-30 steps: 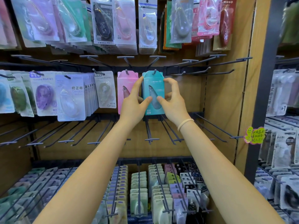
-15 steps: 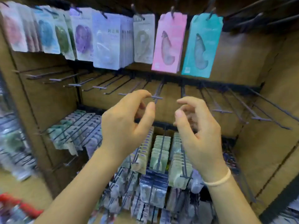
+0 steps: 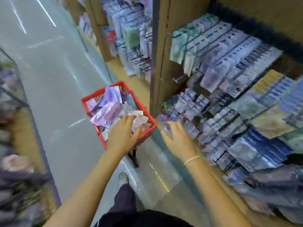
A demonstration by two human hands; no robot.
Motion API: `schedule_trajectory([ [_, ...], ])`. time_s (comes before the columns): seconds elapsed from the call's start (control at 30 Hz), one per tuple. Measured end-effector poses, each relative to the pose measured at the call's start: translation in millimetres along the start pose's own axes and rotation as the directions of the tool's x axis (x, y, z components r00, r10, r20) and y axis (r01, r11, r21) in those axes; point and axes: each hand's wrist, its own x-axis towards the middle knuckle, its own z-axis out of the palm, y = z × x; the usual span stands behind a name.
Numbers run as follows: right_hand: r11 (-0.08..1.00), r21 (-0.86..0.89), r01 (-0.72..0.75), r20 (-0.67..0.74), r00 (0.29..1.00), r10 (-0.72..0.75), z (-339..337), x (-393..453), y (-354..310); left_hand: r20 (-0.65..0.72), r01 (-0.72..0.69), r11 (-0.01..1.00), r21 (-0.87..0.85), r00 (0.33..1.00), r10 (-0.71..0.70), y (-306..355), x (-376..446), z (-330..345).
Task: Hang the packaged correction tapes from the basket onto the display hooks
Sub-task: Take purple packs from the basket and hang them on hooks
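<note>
A red basket [image 3: 91, 99] stands on the floor beside the display rack, filled with several packaged correction tapes [image 3: 108, 110] in purple, pink and white. My left hand [image 3: 122, 133] reaches into the basket's near right corner, fingers spread over the packs; the blur hides whether it holds one. To its right my right hand [image 3: 175, 138] hovers empty and open, just outside the basket and in front of the low hooks. The picture is smeared by motion.
The display rack [image 3: 221, 66] fills the right side with several rows of hanging packages on dark hooks. A wooden upright [image 3: 161, 51] stands just behind the basket. Grey floor [image 3: 49, 71] runs to the left, another rack at the far left edge. My leg and shoe [image 3: 123, 177] are below.
My view has swung down from the upper hooks to the floor. Both hands left the hung teal pack and dropped; my left hand is now in the basket.
</note>
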Motion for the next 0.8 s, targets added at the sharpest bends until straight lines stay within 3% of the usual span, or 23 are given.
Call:
schedule_trajectory([
  [0.2,1.0,0.003,-0.027,0.232,0.972,0.026,103.5,78.3,-59.8,0.097,0.213,0.972,-0.101,0.974,-0.204,-156.7,16.5,7.0],
  [0.33,0.992,0.022,-0.126,0.338,0.935,0.112,157.0,117.7,-82.8,0.198,0.31,0.943,-0.122,0.938,-0.283,-216.1,26.0,18.6],
  [0.5,0.952,0.018,-0.307,0.33,0.9,0.284,210.1,144.0,-70.1,0.323,0.414,0.889,-0.194,0.883,-0.341,-240.2,32.5,31.6],
  [0.67,0.868,0.073,-0.492,0.351,0.827,0.439,247.2,164.7,-59.6,0.393,0.376,0.907,-0.189,0.876,-0.281,-253.4,38.8,60.0],
  [0.8,0.816,0.129,-0.564,0.311,0.804,0.507,263.9,180.3,-52.7,0.415,0.399,0.907,-0.134,0.854,-0.314,-251.2,39.4,70.5],
])
